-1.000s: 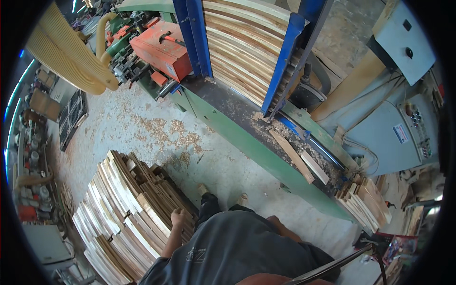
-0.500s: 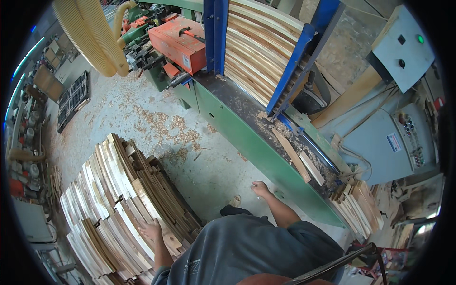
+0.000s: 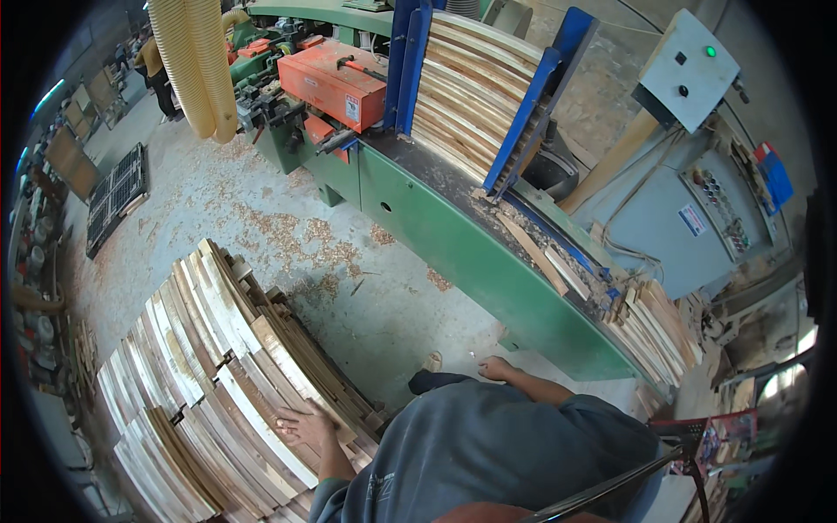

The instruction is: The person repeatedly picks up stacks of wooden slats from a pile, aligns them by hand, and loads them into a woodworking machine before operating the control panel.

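Observation:
My left hand point(image 3: 305, 425) lies flat with spread fingers on a stack of wooden slats point(image 3: 187, 327) at the lower left. The slats are long, pale to brown, and laid side by side in overlapping rows. My right hand point(image 3: 497, 369) hangs low beside my body, near the green machine base point(image 3: 462, 275). Its fingers look curled in, and nothing shows in them. Along the machine, a tall pile of slats point(image 3: 471, 87) stands between blue upright guides point(image 3: 521, 122). Two loose wooden strips point(image 3: 532, 253) rest on the dusty machine bed.
A hammer point(image 3: 357, 66) lies on an orange machine cover point(image 3: 327, 85). More wood pieces point(image 3: 654, 327) sit at the bed's right end. A control box point(image 3: 693, 74) with a green light stands at right. Yellow hoses point(image 3: 192, 70) hang at left; a person point(image 3: 157, 74) stands beyond.
My view has shifted, and a person now shows at the far left. My left hand is still on the stack, its fingers more spread. My right hand is drawn closer to my body.

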A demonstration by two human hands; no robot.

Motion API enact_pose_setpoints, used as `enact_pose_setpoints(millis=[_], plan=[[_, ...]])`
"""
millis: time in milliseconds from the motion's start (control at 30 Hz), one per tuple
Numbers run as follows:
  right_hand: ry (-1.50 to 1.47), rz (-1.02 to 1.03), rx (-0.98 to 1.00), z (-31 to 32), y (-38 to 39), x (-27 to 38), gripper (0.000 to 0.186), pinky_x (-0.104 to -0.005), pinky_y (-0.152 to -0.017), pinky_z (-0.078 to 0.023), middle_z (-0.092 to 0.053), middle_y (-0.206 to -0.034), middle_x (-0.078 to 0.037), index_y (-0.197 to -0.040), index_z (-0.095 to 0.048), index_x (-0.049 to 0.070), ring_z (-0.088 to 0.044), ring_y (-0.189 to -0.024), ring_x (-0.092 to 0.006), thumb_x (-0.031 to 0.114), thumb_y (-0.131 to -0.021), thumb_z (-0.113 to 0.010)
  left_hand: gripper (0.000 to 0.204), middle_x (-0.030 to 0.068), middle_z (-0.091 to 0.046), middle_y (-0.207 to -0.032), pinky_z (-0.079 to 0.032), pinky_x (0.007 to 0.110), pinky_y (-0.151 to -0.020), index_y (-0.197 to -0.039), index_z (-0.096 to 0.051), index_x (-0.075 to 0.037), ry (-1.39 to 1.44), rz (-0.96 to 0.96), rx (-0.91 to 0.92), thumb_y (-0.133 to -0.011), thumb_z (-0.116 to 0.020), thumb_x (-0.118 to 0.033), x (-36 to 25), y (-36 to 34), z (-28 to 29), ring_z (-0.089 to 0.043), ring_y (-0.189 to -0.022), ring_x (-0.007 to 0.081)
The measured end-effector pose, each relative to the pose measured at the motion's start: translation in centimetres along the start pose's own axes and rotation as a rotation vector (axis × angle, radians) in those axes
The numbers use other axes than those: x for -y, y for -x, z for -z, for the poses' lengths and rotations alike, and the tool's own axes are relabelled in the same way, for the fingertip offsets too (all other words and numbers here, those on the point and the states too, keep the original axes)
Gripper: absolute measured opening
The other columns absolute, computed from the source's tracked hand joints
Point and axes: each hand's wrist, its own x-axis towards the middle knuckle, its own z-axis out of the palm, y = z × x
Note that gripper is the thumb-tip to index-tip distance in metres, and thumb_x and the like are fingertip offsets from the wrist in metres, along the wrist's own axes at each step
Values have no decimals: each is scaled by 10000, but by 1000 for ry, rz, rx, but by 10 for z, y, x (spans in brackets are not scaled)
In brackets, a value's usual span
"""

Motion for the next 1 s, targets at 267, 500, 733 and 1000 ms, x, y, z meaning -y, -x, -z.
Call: enact_pose_setpoints(millis=[267,500,733,1000], plan=[[-154,-147,4,-60,30,-40,529,-406,-1030,-518,-713,-1233,-223,-1234,-735,33,-683,-1162,-358,395,-852,-678,940,210,-123,-1724,-109,736,-1194,-1681,-100,-163,27,10,26,-991,-418,-718,5,2,9,-117,-1591,402],[-128,-57,-22,-43,11,-37,525,-409,-1005,-524,-720,-1213,-224,-1213,-734,4,-695,-1127,-359,379,-850,-680,938,202,-126,-1726,-101,735,-1193,-1677,-137,-154,67,-11,-25,-984,-443,-708,7,3,2,-109,-1593,399],[-144,66,33,-18,-35,-40,481,-426,-1005,-524,-725,-1209,-206,-1180,-743,2,-684,-1133,-367,346,-850,-680,948,187,-123,-1731,-74,716,-1207,-1676,-143,-160,60,26,-27,-971,-466,-705,3,5,5,-93,-1598,388],[9,163,83,26,-71,-64,436,-430,-1012,-522,-729,-1201,-194,-1175,-751,28,-683,-1135,-364,322,-869,-654,933,158,-143,-1733,-62,694,-1223,-1678,-148,-199,35,65,-11,-964,-465,-709,-5,7,4,-114,-1595,372]])
